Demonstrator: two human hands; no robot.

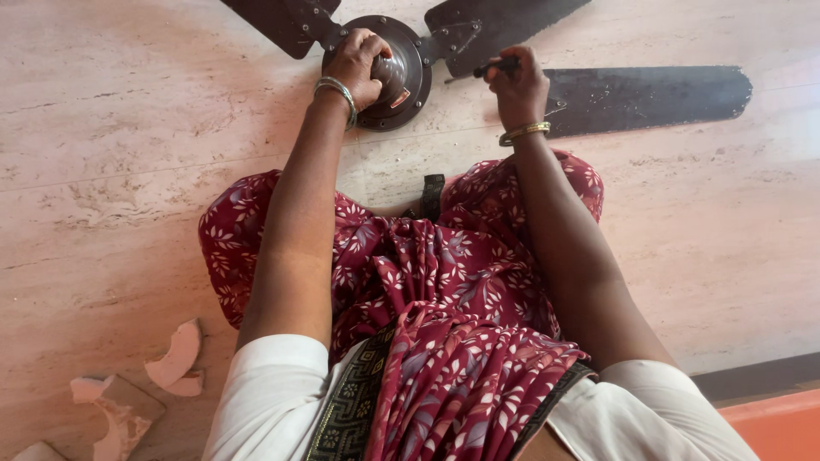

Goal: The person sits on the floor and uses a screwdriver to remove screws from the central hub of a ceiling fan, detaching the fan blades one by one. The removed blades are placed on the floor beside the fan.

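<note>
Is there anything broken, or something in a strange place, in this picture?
Yes. A ceiling fan lies on the stone floor, not hung overhead. At the lower left, pale curved broken pieces lie scattered. The left hand rests on the fan hub; the right hand holds a dark tool.

We see a pale marbled stone floor all around. At eight o'clock lie broken pinkish curved shards. At five o'clock, an orange surface sits behind a dark strip. Maroon floral cloth fills the centre.
</note>
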